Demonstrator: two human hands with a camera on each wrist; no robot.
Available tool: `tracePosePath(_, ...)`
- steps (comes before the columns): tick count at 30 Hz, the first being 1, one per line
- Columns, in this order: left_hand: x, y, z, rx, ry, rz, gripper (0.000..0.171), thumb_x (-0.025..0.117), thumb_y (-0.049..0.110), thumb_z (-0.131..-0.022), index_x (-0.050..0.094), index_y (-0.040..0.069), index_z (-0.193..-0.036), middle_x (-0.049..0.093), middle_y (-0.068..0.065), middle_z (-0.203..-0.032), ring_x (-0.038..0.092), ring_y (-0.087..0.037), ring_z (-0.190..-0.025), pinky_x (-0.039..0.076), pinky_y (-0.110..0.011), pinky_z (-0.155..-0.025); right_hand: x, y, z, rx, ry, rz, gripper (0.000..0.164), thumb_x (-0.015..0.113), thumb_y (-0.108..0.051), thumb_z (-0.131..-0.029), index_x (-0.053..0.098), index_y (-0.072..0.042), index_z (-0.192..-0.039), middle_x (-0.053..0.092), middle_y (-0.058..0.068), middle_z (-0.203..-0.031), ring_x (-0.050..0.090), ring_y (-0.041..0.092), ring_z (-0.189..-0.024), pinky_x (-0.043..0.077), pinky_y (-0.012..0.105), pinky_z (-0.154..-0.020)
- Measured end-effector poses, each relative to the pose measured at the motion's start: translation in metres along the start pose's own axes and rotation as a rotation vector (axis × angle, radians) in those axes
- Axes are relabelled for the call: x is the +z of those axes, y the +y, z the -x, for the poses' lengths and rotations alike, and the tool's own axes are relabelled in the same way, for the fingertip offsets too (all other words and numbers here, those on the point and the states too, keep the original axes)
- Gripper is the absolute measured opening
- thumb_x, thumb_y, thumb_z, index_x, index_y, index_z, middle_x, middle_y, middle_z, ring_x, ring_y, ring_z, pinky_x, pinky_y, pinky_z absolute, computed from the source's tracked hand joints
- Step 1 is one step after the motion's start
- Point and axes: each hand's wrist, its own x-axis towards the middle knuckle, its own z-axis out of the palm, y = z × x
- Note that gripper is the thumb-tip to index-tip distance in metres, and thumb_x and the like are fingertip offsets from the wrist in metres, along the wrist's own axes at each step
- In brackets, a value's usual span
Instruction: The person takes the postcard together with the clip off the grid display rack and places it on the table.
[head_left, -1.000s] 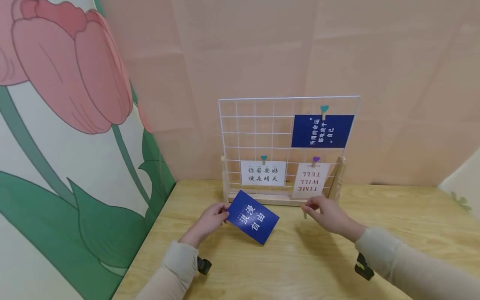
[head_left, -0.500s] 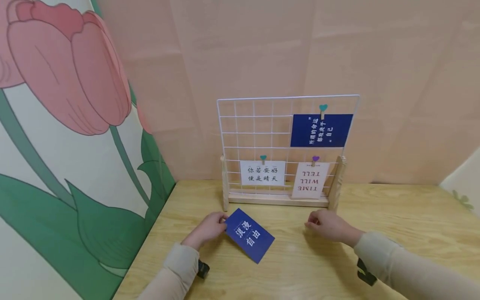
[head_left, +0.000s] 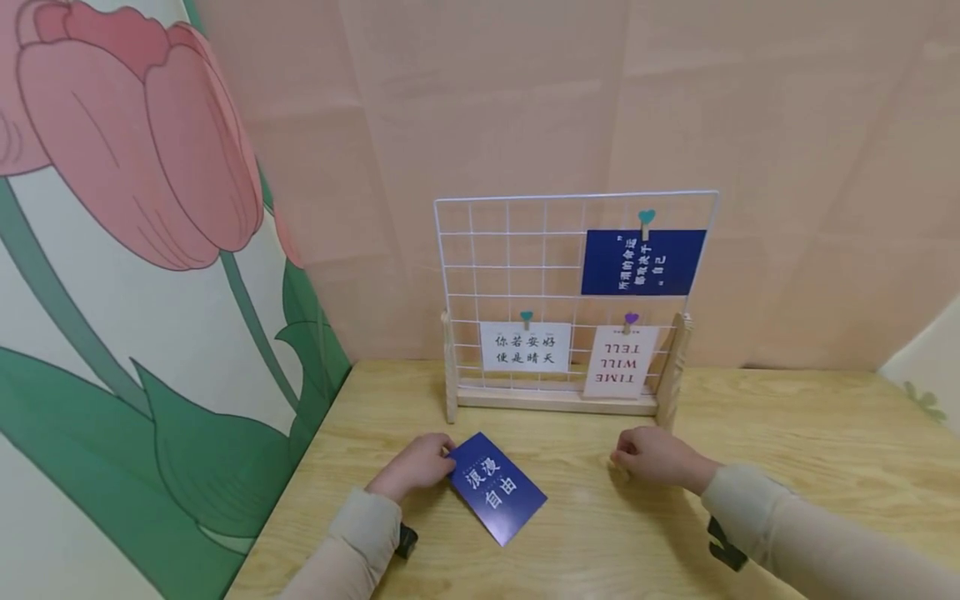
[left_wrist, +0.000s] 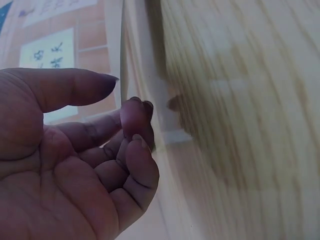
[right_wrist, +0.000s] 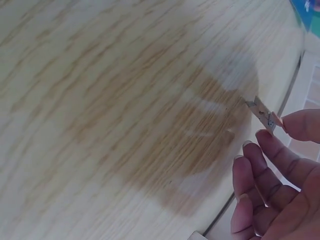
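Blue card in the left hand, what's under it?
Wooden tabletop shows around the blue card; whatever lies directly beneath is covered by it in the head view.

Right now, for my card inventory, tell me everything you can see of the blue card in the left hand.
The blue card is a rectangle, apparently stiff paper, looking flat, with two rows of white Chinese characters and tiny, unreadable print. The left hand pinches its upper short edge. Printed face up, it slants in front of the wire rack, its lower end slightly shiny. Whether it touches the table, I can't tell.
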Motion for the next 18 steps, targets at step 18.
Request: tracePosePath(18,0.002,-0.0002,-0.0035,-0.064,-0.048,-0.023,0.026,0.065,0.016,-0.099,0.066,-0.005,-0.114,0.066,-0.011,-0.1,0.061,-0.023,-0.087,0.054,-0.042,-0.077,0.0057,0.0014,-0.0031,0.057,-0.015,0.06,0.016,0.068,-0.018,-0.098,0.064,-0.009,-0.085,0.055,-0.002,-0.074,0.05,0.015,-0.066,0.044,0.034,-0.06)
